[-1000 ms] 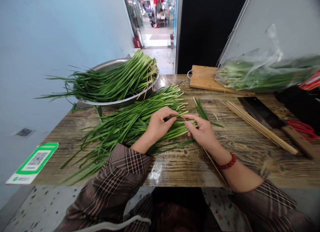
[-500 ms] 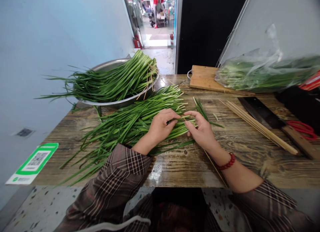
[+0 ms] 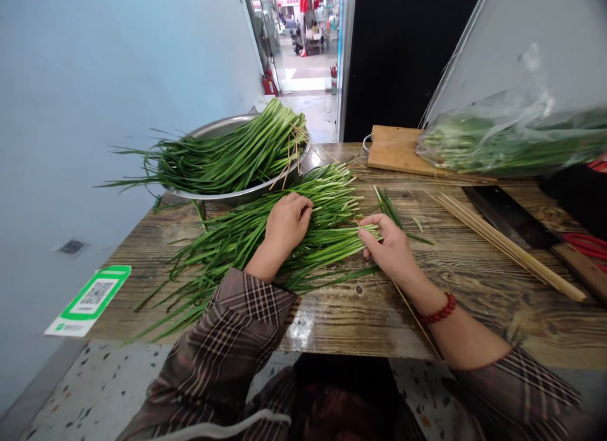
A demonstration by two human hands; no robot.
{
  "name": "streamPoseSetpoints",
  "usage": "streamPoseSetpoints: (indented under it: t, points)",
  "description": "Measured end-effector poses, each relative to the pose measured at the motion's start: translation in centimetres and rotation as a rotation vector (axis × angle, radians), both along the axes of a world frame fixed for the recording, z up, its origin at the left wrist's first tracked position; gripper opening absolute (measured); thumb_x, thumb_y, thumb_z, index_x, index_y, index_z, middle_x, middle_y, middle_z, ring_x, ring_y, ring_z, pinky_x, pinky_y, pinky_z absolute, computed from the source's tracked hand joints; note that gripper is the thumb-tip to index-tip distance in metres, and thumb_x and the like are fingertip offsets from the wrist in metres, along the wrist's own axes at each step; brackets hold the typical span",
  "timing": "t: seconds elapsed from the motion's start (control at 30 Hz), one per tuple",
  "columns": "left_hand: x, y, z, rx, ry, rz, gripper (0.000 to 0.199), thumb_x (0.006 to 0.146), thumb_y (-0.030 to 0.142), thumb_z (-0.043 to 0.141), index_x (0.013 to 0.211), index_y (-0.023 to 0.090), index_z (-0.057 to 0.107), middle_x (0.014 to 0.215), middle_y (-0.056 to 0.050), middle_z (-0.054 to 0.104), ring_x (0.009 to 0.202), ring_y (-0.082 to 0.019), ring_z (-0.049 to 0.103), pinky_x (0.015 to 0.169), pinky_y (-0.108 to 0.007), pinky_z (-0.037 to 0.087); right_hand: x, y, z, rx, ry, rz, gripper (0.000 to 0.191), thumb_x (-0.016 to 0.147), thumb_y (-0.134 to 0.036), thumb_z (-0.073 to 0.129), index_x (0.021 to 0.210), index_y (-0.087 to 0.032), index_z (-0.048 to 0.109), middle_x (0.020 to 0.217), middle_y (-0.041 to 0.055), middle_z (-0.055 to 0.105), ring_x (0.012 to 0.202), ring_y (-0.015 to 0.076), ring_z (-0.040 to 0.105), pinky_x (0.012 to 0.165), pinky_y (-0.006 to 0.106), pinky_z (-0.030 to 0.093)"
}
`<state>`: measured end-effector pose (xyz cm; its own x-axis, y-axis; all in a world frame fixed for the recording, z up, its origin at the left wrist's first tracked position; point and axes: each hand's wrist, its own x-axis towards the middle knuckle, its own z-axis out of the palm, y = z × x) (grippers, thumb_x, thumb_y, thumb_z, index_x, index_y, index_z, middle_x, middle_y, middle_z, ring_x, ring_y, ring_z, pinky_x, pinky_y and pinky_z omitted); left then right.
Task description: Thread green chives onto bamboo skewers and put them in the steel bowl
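Note:
A loose pile of garlic chives lies across the wooden table, pale stem ends to the right. My left hand is over the pile with thumb and fingers pinched together; whatever is between the fingertips is too small to make out. At the stem ends, my right hand grips a thin bamboo skewer along with some chive stems. The skewer's tip shows just above the fingers, and its long end slants down past the wrist toward the table's front edge.
Behind the pile, a metal basin holds skewered chives. To the right lie several bamboo skewers, a cleaver and red-handled scissors. Bagged chives rest by a cutting board. A QR card sits at left.
My left hand has moved left, away from the right hand and over the pile. My right hand keeps its hold on the skewer and stems. The view has shifted slightly.

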<state>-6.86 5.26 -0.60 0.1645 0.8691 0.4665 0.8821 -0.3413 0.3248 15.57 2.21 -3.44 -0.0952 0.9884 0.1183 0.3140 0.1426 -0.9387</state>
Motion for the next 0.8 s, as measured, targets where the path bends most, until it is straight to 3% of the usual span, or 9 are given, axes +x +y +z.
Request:
streamPoseSetpoints:
  t: [0.17,0.3,0.53,0.8]
  points:
    - [-0.4,-0.2,0.1,-0.054,0.346,0.102,0.013,0.086,0.022,0.057,0.086,0.016,0.068,0.094,-0.011,0.061,0.091,-0.026,0.056,0.077,-0.037,0.043,0.0,0.0,0.0,0.007,0.018,0.009,0.026,0.083,-0.041,0.058,0.099,-0.021,0.057,0.089,-0.0001,0.065,0.046,0.0067,0.058,0.048,0.021,0.041]
    - [-0.5,-0.2,0.2,-0.056,0.388,0.113,0.014,0.086,0.022,0.056,0.083,0.016,0.068,0.093,-0.011,0.060,0.090,-0.026,0.055,0.074,-0.038,0.042,0.0,0.1,-0.2,-0.004,0.017,0.011,0.026,0.084,-0.041,0.057,0.100,-0.021,0.057,0.077,-0.0026,0.063,0.046,0.0081,0.058,0.048,0.021,0.042]
    - [0.3,-0.2,0.4,0.053,0.006,-0.064,0.005,0.081,0.017,0.062,0.079,0.018,0.066,0.093,-0.005,0.064,0.091,-0.021,0.055,0.084,-0.036,0.042,0.0,0.0,0.1,-0.010,0.004,0.023,0.030,0.084,-0.039,0.057,0.106,-0.021,0.063,0.064,-0.0046,0.060,0.046,0.0094,0.057,0.047,0.020,0.040]
    - [2.8,-1.0,0.0,-0.136,-0.453,-0.246,0.007,0.079,0.013,0.060,0.073,0.016,0.060,0.070,0.001,0.059,0.068,-0.012,0.054,0.067,-0.025,0.044,-0.2,-0.3,0.7,0.016,0.051,0.063,0.026,0.084,-0.037,0.058,0.102,-0.020,0.066,0.075,-0.0012,0.066,0.045,0.0074,0.057,0.045,0.019,0.041]
